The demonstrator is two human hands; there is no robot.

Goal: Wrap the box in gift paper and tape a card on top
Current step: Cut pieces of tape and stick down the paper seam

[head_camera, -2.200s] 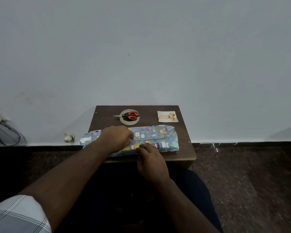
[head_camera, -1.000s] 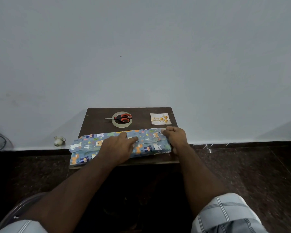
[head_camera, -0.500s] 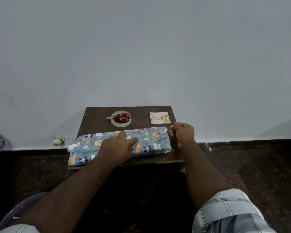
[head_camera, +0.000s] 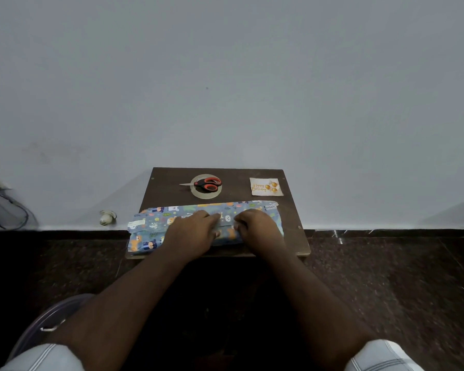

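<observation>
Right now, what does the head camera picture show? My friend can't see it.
Two hands, left hand and right hand, press on a box in gift paper on a small brown table. Behind it lie scissors on a tape roll, and a birthday card.

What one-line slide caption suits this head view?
Both hands, left hand and right hand, press the gift-wrapped box; scissors, tape roll, card wait behind.

grey wall point(head_camera: 225, 76), dark floor point(head_camera: 386, 277), cables point(head_camera: 6, 210), white plug point(head_camera: 107, 217)
</observation>
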